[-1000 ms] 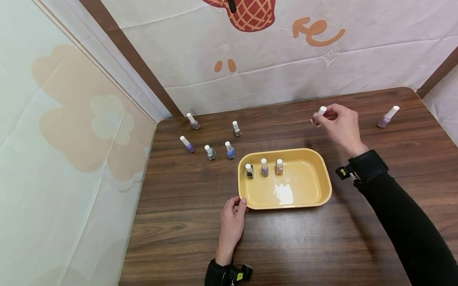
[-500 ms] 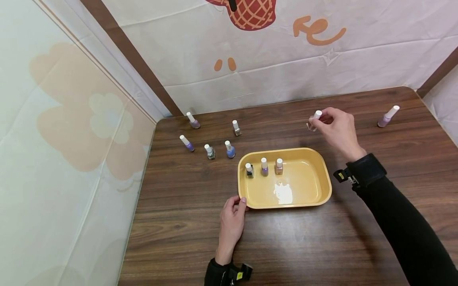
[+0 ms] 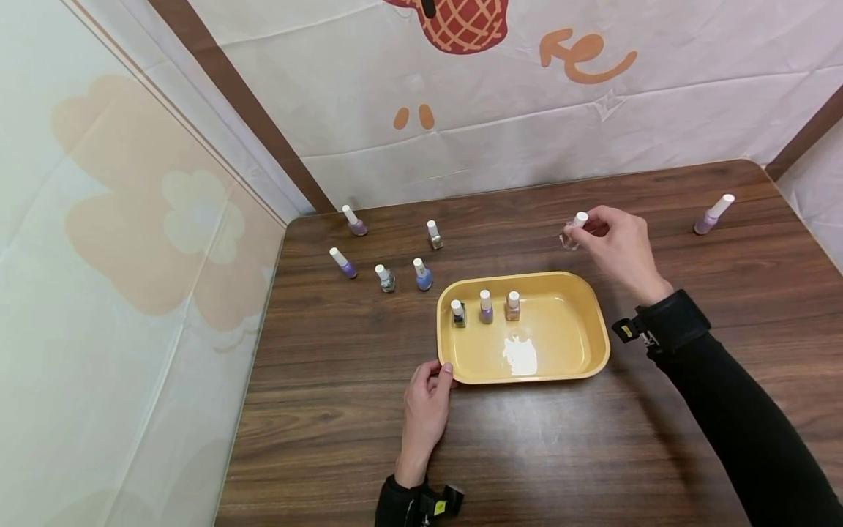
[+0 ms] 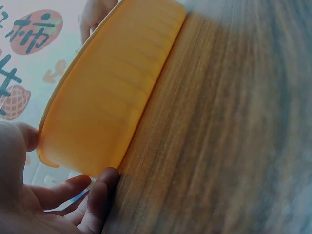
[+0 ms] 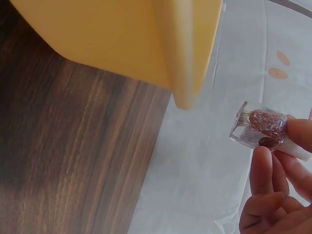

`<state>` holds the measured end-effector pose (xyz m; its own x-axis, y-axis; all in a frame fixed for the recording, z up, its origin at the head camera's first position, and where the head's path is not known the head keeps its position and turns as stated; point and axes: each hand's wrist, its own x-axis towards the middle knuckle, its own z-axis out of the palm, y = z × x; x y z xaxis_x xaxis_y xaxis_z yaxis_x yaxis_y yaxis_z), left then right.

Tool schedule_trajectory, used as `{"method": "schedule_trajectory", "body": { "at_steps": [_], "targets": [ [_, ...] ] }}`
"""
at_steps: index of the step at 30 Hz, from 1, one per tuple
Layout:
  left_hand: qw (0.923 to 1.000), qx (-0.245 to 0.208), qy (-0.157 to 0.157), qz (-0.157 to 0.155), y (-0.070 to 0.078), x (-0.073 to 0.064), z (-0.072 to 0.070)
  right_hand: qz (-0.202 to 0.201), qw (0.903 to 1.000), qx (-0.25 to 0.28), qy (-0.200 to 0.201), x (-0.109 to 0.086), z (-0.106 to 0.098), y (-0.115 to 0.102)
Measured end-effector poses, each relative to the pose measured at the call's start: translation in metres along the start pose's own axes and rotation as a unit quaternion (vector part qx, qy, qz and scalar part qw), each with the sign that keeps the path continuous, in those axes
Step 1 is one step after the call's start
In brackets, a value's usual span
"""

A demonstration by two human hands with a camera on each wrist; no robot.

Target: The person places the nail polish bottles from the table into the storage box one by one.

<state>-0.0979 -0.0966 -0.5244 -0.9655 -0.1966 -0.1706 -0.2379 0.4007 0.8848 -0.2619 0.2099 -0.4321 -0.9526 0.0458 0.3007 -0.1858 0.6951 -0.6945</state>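
My right hand [image 3: 622, 249] pinches a nail polish bottle [image 5: 261, 127] by its white cap, behind the tray's back right part. In the right wrist view the bottle is clear glass with reddish glitter inside. My left hand [image 3: 426, 410] grips the front left corner of a yellow tray [image 3: 556, 344], thumb at the rim and fingers against the outer side. Standing in a row in the tray are a dark nail polish bottle [image 3: 459, 317], a purple nail polish bottle [image 3: 486, 315] and a peach nail polish bottle [image 3: 513, 312].
Left of and behind the tray stand several more nail polish bottles, among them a blue bottle [image 3: 424, 279] and a glittery bottle [image 3: 386, 281]. A lilac bottle [image 3: 706, 222] stands far right on the wooden table [image 3: 316, 410]. A printed cloth [image 3: 514, 132] hangs behind the table.
My right hand has moved a little left and toward the tray with the nail polish bottle. My left hand keeps its place on the tray corner.
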Motion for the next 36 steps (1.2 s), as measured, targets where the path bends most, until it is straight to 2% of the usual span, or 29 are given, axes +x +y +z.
{"method": "schedule_trajectory", "body": {
  "at_steps": [36],
  "targets": [
    [1.0, 0.004, 0.0, -0.001, 0.0, 0.002, 0.0, -0.02, 0.9989, -0.015, -0.04, -0.02, 0.004, -0.01]
  ]
}}
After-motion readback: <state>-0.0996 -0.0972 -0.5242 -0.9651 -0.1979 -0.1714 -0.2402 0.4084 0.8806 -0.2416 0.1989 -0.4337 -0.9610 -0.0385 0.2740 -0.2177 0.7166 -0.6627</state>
